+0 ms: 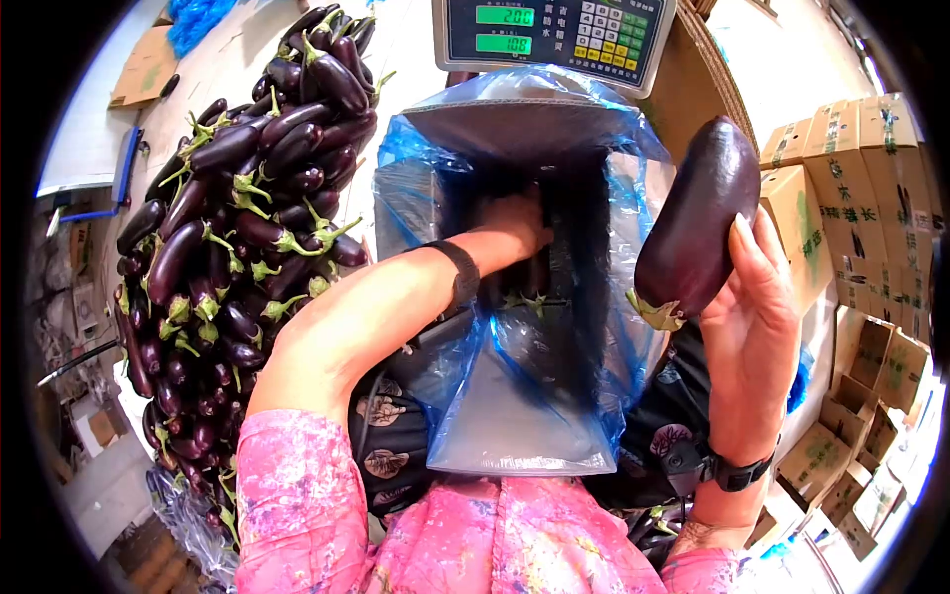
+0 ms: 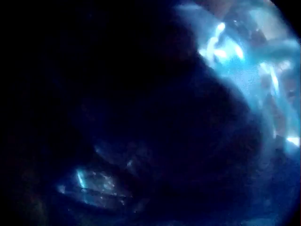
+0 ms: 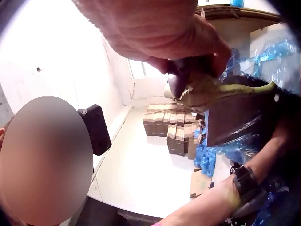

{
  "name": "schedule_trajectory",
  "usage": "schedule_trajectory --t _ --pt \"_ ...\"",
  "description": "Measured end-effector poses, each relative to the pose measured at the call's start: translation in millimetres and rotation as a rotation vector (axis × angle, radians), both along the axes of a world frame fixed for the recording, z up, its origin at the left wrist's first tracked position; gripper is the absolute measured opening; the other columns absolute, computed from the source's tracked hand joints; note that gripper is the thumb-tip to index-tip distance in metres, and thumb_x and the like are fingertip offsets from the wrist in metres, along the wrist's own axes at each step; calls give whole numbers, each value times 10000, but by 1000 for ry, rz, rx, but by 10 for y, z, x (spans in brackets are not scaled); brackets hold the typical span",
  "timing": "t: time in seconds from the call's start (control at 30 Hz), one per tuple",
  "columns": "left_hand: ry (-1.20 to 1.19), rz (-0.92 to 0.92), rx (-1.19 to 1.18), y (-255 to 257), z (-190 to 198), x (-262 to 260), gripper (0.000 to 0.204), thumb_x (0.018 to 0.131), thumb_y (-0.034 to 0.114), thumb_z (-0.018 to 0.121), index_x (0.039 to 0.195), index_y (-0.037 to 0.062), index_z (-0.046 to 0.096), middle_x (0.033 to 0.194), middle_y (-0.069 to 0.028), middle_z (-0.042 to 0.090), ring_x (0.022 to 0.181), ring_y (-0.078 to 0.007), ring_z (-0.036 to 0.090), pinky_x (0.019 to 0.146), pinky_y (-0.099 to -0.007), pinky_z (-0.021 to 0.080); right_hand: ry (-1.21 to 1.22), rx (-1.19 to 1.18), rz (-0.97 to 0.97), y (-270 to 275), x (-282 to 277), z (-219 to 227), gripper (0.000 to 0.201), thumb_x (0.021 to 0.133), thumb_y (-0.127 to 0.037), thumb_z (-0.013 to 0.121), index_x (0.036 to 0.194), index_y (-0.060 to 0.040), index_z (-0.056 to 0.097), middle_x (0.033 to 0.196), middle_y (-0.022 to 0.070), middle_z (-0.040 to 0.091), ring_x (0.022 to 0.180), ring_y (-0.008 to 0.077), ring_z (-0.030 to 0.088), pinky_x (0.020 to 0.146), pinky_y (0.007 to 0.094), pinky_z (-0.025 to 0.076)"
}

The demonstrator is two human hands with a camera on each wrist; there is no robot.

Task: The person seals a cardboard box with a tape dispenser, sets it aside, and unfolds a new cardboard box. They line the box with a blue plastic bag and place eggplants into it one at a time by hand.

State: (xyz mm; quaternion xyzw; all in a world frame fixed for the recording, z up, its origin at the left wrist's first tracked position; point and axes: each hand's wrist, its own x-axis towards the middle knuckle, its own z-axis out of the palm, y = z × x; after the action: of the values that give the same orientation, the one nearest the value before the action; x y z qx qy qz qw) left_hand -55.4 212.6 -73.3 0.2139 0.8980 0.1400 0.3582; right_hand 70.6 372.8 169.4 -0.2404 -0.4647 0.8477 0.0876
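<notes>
My right hand (image 1: 747, 307) holds a large dark purple eggplant (image 1: 698, 218) raised beside the box, its green cap pointing down. In the right wrist view, the fingers wrap round that eggplant (image 3: 178, 84), and its long stem (image 3: 244, 88) sticks out sideways. Deep inside a box lined with a blue plastic bag (image 1: 633, 396) is my left hand (image 1: 510, 218). Just below it in the head view lies another eggplant (image 1: 537, 277), stem end toward me. Shadow hides the left fingers, so I cannot tell whether they grip anything. Mostly darkness and shiny blue plastic (image 2: 235, 70) fill the left wrist view.
A long heap of eggplants (image 1: 267, 178) lies to the left of the box. Beyond the box stands a scale display (image 1: 544, 35) with lit green readouts. Cardboard cartons (image 1: 841, 188) are stacked at the right.
</notes>
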Motion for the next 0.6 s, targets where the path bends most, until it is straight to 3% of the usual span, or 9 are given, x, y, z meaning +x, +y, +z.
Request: schedule_trajectory --t 0.17,0.27,0.37,0.47,0.57,0.6 --pt "116 -295 -135 -21 460 -65 715 884 409 639 1490 113 402 1214 -250 647 1126 -378 638 950 -468 515 7 105 59 -30 -9 -13 499 974 -85 580 1425 32 400 1276 130 589 1154 193 602 1015 343 477" --pt "70 -340 -96 -83 346 -167 710 871 396 646 1490 147 402 1157 -213 685 1078 -380 663 914 -469 535 -23 192 138 -163 -25 -9 608 933 -142 665 1449 15 385 1284 143 589 1168 208 584 1034 348 445" --pt "28 -377 -120 -86 485 -188 649 854 356 663 1442 152 478 1137 -183 700 1069 -378 670 911 -475 531 -155 335 267 -244 -46 -171 716 895 -214 727 1467 21 367 1290 166 588 1166 225 582 1034 346 437" --pt "-5 -387 -149 -67 491 -231 577 832 345 681 1366 157 567 1114 -165 712 1062 -370 675 890 -464 534 -260 379 414 -387 -102 -232 712 895 -248 729 1453 20 375 1214 174 624 1112 213 604 994 337 462" --pt "-73 -311 -17 -102 566 -274 372 901 225 632 1255 113 622 1127 -201 696 1083 -378 664 912 -477 539 -275 347 483 -455 -134 -421 721 911 -270 706 1461 23 345 1206 177 619 1100 209 597 952 326 468" --pt "-308 -149 117 -117 580 -304 370 930 242 591 1271 98 609 1136 -212 689 1086 -382 660 913 -487 538 -308 392 505 -463 -141 -472 733 911 -279 704 1466 26 335 1216 182 613 1117 216 592 958 328 464"
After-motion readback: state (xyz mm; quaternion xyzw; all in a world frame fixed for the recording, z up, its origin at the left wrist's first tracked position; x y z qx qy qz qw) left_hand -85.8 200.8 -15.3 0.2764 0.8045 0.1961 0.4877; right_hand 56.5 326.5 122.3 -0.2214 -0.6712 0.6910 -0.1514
